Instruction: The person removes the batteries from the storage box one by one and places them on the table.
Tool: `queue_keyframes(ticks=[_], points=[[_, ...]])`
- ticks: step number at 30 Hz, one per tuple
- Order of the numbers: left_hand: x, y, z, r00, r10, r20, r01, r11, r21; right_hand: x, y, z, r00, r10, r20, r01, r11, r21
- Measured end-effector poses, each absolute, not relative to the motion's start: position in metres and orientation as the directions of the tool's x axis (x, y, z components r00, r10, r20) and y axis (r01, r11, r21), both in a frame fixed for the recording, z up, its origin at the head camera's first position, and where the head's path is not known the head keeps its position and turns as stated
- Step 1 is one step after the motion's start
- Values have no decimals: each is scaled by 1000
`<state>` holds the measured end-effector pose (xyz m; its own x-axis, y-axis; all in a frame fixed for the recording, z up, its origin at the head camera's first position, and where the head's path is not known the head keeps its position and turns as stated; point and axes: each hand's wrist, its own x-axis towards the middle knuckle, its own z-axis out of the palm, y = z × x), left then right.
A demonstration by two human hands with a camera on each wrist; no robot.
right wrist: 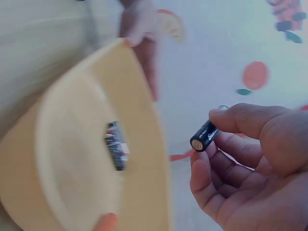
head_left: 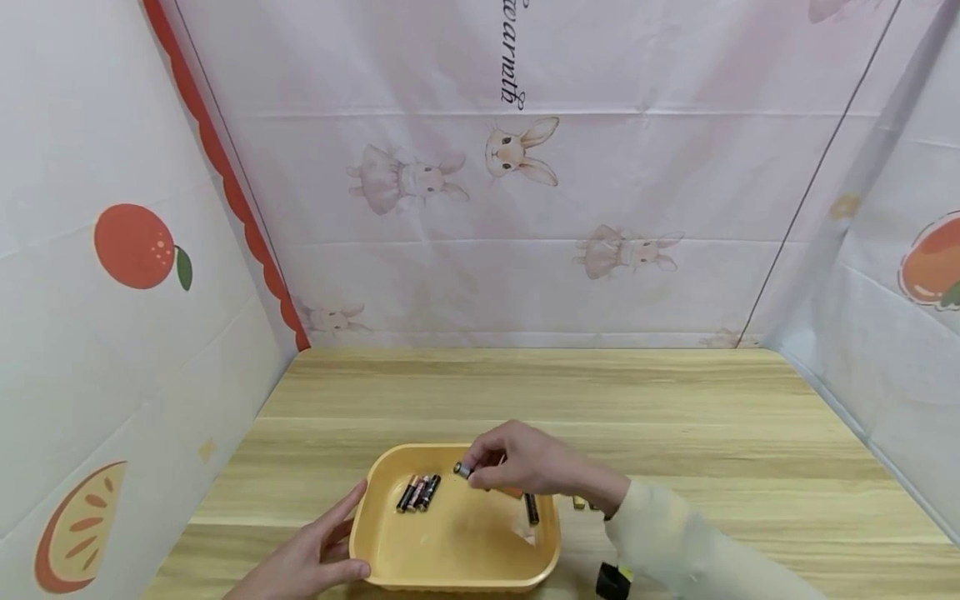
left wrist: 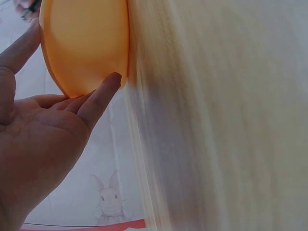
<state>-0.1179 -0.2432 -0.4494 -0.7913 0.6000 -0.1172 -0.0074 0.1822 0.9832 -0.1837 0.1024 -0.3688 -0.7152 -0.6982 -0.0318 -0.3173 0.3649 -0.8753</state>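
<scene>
A yellow plastic tub (head_left: 457,575) stands on the wooden table, near the front. My left hand (head_left: 311,554) rests against its left side, fingers and thumb spread and fairly straight along the outer wall (left wrist: 91,43). Over the tub, my right hand (head_left: 517,458) pinches a black battery (right wrist: 206,135) with a silver end between thumb and fingers. Several batteries (head_left: 418,493) lie side by side in a row on the tub floor at left. Another black battery (head_left: 532,509) lies by the right wall, beside an orange piece (head_left: 513,492) partly hidden under the right hand.
Small yellow-and-black items (head_left: 579,502) lie on the table right of the tub, partly behind the right wrist. A black object (head_left: 613,581) sits at the front edge below the right sleeve. Printed cloth walls (head_left: 480,292) enclose the table (head_left: 675,400) at the back and sides.
</scene>
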Motion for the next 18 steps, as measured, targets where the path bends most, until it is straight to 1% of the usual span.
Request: queue_keyframes(ticks=[4,9,13,18], points=[[-119,-243,-449,-798,589,-129,-16,192,981,-185,119,-353,-721,-693,-8,-320,342,-884],[-118,-243,-448,-802,581,-140,-29,196,980,-186,136,-343,-741,-672,2,-309,337,-889],[-118,-242,-447,-803,576,-151,-43,196,980,-187,149,-338,-761,-649,1,-282,330,-901],[-118,-242,-446,-798,586,-138,-32,188,982,-187,165,-330,-797,-604,-7,-230,315,-921]])
